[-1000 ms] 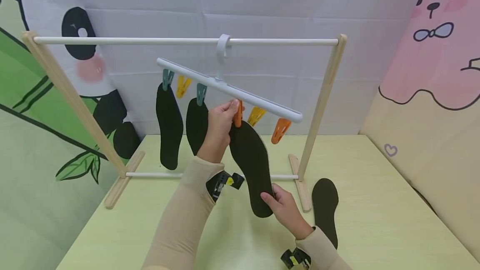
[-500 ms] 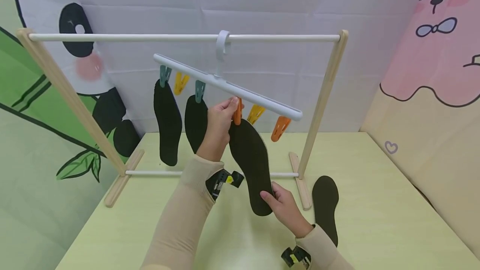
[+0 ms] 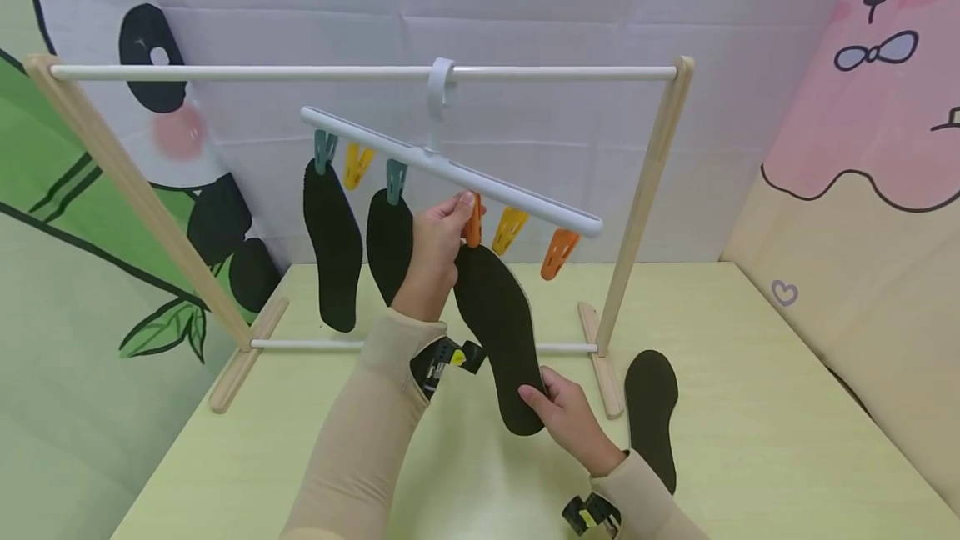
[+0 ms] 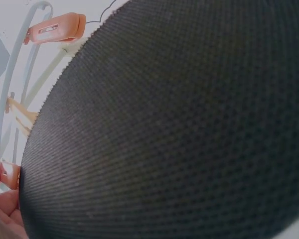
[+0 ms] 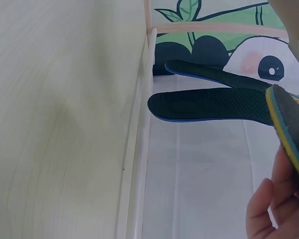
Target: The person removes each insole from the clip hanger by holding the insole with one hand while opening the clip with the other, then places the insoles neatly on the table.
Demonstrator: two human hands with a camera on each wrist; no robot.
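My left hand (image 3: 433, 252) pinches an orange clothespin (image 3: 473, 222) on the white clip hanger (image 3: 480, 180). A black insole (image 3: 498, 332) slants down from this clothespin; its top edge meets the clothespin's lower end. Whether the clothespin bites on it, I cannot tell. My right hand (image 3: 573, 419) holds the insole's lower end, thumb on the front face. In the left wrist view the insole (image 4: 164, 124) fills most of the picture, beside the pinched clothespin (image 4: 11, 175). The right wrist view shows the insole's yellow and blue edge (image 5: 284, 129) above my fingers (image 5: 284, 199).
Two black insoles (image 3: 333, 248) (image 3: 390, 240) hang from teal clothespins (image 3: 326, 152) (image 3: 396, 182) at the left. A yellow clothespin (image 3: 510, 230) and another orange clothespin (image 3: 560, 253) hang at the right. The rack (image 3: 645, 207) stands on the table (image 3: 750, 407), where another insole (image 3: 651, 415) lies.
The held insole's top edge has dropped slightly against the orange clothespin, so they overlap less. Both hands keep their grips. The whole view has shifted a little.
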